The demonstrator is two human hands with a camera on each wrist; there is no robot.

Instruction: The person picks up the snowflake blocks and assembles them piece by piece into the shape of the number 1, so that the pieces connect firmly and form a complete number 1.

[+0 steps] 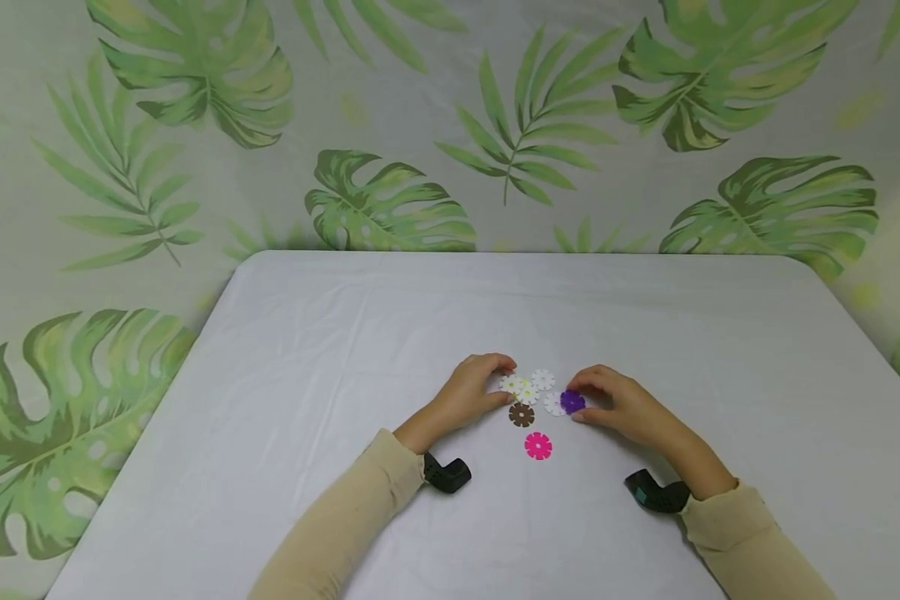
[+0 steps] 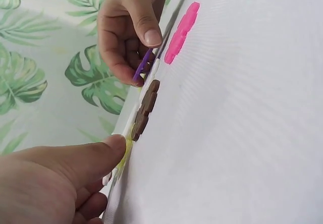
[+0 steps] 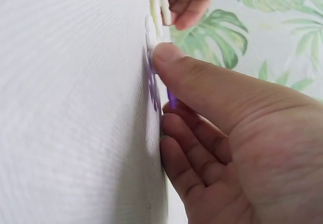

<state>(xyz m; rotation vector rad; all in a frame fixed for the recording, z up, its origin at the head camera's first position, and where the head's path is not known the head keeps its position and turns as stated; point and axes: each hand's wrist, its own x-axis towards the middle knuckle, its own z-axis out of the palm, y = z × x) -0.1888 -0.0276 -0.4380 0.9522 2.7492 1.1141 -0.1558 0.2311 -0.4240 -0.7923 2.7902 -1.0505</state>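
Head view: two bare hands are working just below mid-frame, over a white-covered desk (image 1: 390, 321). The left hand (image 1: 468, 390) is lying near the centre, its grip pinching the left edge of a white-and-yellow cluster (image 1: 527, 395) between thumb and fingers. The right hand (image 1: 625, 408) is lying right of centre; its grip is pinching a purple disc (image 1: 572, 402) with notched edges between thumb and fingertips. The purple disc is overlapping a lower white disc (image 1: 552, 406); whether the two are interlocking cannot be told. An upper white disc (image 1: 543, 379) is lying just beside the cluster, on its upper right. A brown disc (image 1: 522, 415) is lying directly below the cluster, and a pink disc (image 1: 537, 446) is lying farther down the frame, apart from the others.

Left wrist view: the brown disc is appearing near the centre, the pink disc above it and to the right, and the purple disc is standing tilted in the right hand's fingers.

Right wrist view: the thumb is hiding much of the purple disc.

Beige sleeves (image 1: 352, 508) are covering both forearms, and a leaf-patterned backdrop (image 1: 390, 204) is filling the upper frame in the head view.
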